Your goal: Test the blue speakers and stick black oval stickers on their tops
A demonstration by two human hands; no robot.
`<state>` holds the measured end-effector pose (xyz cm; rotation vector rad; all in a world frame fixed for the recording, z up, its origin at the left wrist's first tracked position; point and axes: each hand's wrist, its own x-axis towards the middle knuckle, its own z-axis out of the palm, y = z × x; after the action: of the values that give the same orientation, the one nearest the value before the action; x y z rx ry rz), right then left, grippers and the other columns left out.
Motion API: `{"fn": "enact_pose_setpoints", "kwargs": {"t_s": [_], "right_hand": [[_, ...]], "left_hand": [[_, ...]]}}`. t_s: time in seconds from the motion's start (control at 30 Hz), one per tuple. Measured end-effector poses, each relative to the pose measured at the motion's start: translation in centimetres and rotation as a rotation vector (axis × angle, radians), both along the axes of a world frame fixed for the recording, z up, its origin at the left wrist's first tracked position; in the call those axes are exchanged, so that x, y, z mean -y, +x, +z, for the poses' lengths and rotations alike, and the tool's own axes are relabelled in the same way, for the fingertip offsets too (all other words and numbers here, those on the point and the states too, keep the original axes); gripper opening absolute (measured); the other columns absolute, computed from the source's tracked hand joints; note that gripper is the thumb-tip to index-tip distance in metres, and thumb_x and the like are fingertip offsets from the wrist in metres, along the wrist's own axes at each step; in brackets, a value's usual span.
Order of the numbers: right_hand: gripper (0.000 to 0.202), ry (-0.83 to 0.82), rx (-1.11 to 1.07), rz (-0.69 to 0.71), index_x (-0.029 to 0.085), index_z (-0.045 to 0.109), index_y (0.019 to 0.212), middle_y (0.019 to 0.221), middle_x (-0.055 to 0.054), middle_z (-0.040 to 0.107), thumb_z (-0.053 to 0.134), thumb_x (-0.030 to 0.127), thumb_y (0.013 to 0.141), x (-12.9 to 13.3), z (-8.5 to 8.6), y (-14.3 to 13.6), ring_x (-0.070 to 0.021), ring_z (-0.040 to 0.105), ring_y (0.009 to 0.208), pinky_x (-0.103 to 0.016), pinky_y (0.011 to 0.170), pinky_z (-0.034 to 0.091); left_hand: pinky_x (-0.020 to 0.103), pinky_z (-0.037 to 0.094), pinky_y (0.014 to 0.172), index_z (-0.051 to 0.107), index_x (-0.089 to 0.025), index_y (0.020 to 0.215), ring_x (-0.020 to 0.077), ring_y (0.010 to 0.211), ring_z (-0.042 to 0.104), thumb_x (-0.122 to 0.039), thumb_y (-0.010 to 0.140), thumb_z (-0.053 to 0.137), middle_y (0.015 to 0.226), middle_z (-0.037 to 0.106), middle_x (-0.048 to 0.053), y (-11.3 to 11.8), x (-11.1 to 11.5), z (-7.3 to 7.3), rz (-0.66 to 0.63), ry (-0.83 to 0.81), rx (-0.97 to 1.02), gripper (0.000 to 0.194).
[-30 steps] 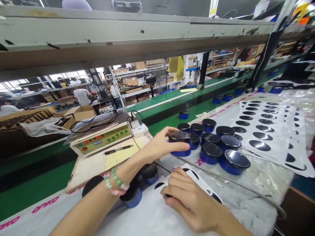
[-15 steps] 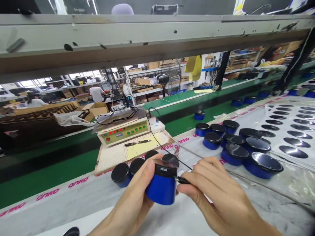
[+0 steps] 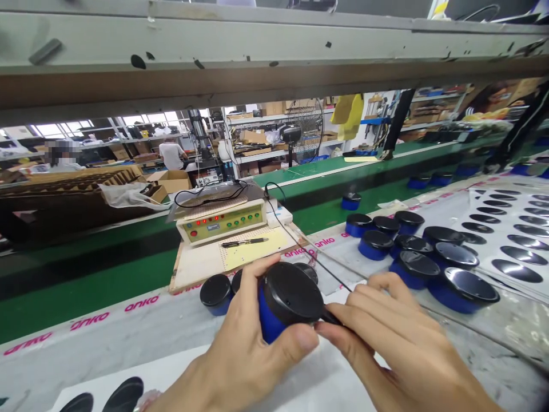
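1. Head view: a white sheet with black ovals lies on the plastic-covered tabletop, nearer the wearer than the held device and to its left.
2. The left hand is curled part-closed around a blue round device with a glossy black top. Its fingers wrap the far left side and its thumb presses on the near edge. The device is tilted, its black face turned up and towards the wearer, the face's longer visible axis running from upper left to lower right.
3. The right hand sits just right of the device, thumb and forefinger pinched on a slim black plug. The plug points leftward at the device's right edge and seems to meet it; how far in it sits cannot be told. The device thus lies between the hands, in the left one's grasp and close to the right one's fingertips.
4. Beyond the device and to its left, a similar blue-and-black device stands on the tabletop; to its right is a cluster of more blue-and-black devices.
5. Farther back, left of the device, are a black pen and a cream control box with red lights.
6. Farthest, past a green conveyor belt, a black fan stands near shelving.
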<state>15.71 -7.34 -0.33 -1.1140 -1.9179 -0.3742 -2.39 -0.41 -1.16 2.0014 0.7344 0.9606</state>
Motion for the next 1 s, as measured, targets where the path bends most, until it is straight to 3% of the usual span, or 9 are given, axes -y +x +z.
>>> {"fn": "enact_pose_setpoints", "kwargs": {"t_s": [0.13,0.2,0.37,0.47,0.53,0.73,1.0], "right_hand": [[0.009,0.021,-0.070,0.035,0.014,0.057,0.084,0.064,0.000,0.051,0.056,0.005,0.086,0.2,0.0,0.2,-0.0132,0.040,0.060,-0.034,0.068,0.032],[0.007,0.012,-0.040,0.026,0.013,0.057,0.087,0.066,0.000,0.053,0.056,0.006,0.087,0.1,-0.2,0.5,-0.0140,0.042,0.062,-0.035,0.070,0.032],[0.014,-0.093,-0.110,0.054,0.016,0.054,0.087,0.069,0.000,0.051,0.049,0.004,0.089,-1.5,-2.4,0.8,-0.0144,0.045,0.063,-0.031,0.065,0.035],[0.016,-0.079,-0.187,0.106,0.017,0.051,0.085,0.069,-0.001,0.049,0.045,0.002,0.089,-2.5,-4.3,0.7,-0.0148,0.045,0.065,-0.030,0.065,0.037],[0.016,-0.054,-0.211,0.140,0.017,0.049,0.084,0.071,-0.002,0.050,0.044,0.002,0.089,-2.9,-5.3,0.7,-0.0152,0.046,0.067,-0.031,0.066,0.038],[0.020,-0.033,-0.206,0.153,0.018,0.045,0.076,0.069,-0.001,0.050,0.043,0.002,0.086,-2.8,-6.4,1.0,-0.0159,0.050,0.067,-0.033,0.068,0.040],[0.019,-0.004,-0.204,0.119,0.017,0.050,0.072,0.064,-0.001,0.054,0.046,0.001,0.082,-2.4,-5.6,0.9,-0.0138,0.051,0.059,-0.032,0.066,0.043]], "left_hand": [[0.038,0.048,0.092,0.020,-0.033,0.134,0.0229,0.111,0.055,-0.064,0.084,0.049,0.126,0.050,0.006,0.1,-0.2,-0.7,-0.090,0.036,-0.032,0.065],[0.037,0.050,0.092,0.019,-0.032,0.136,0.0231,0.112,0.054,-0.063,0.086,0.045,0.127,0.048,0.008,0.2,-0.6,-0.8,-0.094,0.141,-0.052,0.064],[0.037,0.046,0.101,0.031,-0.017,0.141,0.0239,0.117,0.046,-0.040,0.087,0.059,0.121,0.037,0.013,0.3,-1.5,-0.2,0.086,0.765,-0.202,0.065],[0.040,0.044,0.105,0.048,-0.010,0.128,0.0232,0.117,0.046,-0.013,0.086,0.061,0.109,0.044,0.010,0.4,-1.4,0.2,0.075,1.090,-0.149,0.044],[0.044,0.043,0.107,0.058,-0.013,0.114,0.0218,0.116,0.048,-0.004,0.086,0.056,0.104,0.045,0.007,0.6,-1.1,0.3,0.030,1.214,-0.103,0.030],[0.041,0.046,0.106,0.067,-0.020,0.097,0.0178,0.105,0.052,-0.007,0.083,0.059,0.089,0.043,0.001,1.2,-0.5,0.7,0.037,1.260,-0.140,0.021],[0.039,0.038,0.111,0.066,-0.021,0.085,0.0206,0.104,0.049,-0.007,0.081,0.056,0.082,0.043,0.001,0.8,-0.4,1.2,0.037,1.247,-0.178,0.017]]}}
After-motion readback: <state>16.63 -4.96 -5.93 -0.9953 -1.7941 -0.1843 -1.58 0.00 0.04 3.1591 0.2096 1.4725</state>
